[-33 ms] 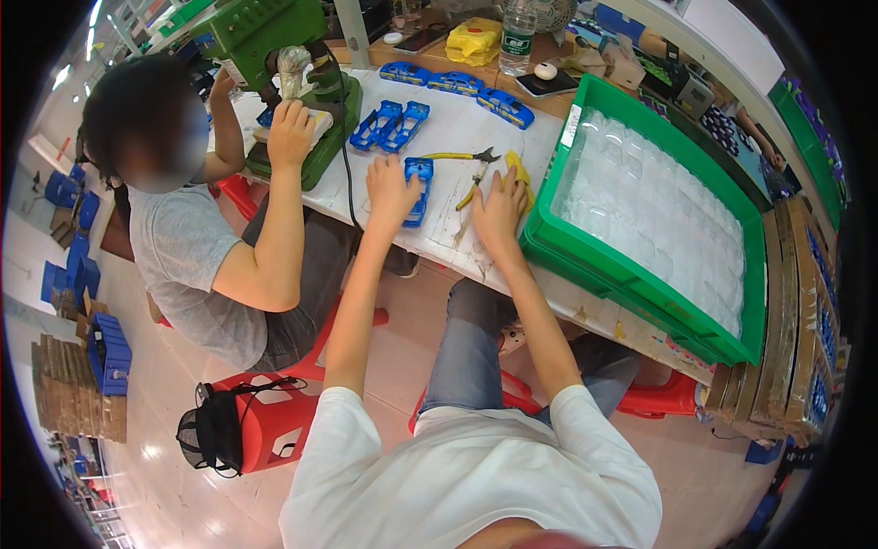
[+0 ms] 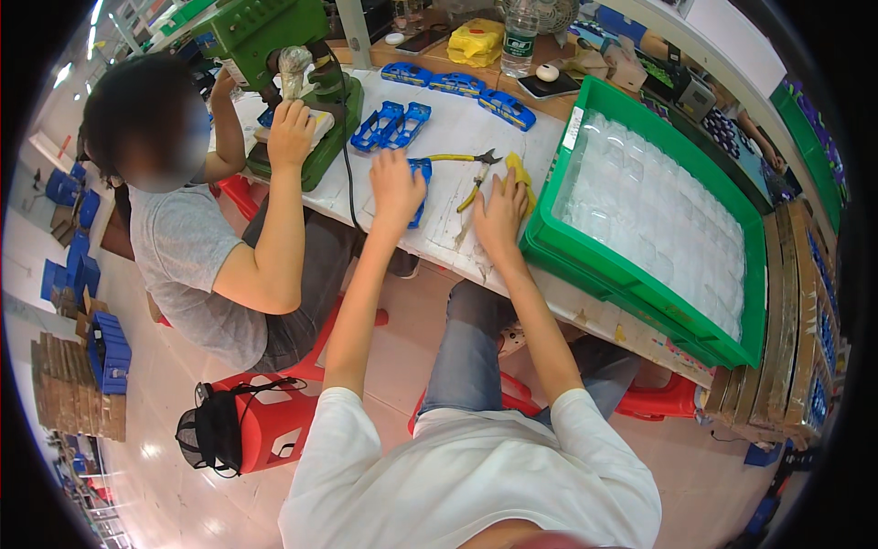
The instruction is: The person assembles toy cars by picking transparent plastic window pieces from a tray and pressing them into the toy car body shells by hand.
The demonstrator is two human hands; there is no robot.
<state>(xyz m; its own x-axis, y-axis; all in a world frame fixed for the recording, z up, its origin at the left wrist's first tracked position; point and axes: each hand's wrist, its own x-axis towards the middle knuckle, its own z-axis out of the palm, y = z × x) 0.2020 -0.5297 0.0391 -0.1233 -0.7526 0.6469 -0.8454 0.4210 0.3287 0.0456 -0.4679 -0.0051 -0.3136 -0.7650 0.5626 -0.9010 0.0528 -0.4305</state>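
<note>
Covering a blue toy-car body (image 2: 424,168) left of the green crate (image 2: 629,307), the left hand (image 2: 399,190) half-curled, its hold indiscernible. The right hand (image 2: 499,218), loosely bent, overlapped a yellow cloth (image 2: 518,174) beside the crate, grip unclear; sweeping leftward could have knocked the yellow-handled pliers (image 2: 455,157).

On the white counter (image 2: 446,203), a blue plastic car shell (image 2: 424,171) lies partly covered by the left grip (image 2: 398,189), toward its right; two blue plastic frames (image 2: 390,113) lie beyond that grip. Yellow-handled metal pliers (image 2: 486,157) lie between it and the right grip (image 2: 500,218), a crumpled yellow cloth (image 2: 522,180) at the latter's fingertips. Further right stands a rectangular green plastic crate (image 2: 631,291).
</note>
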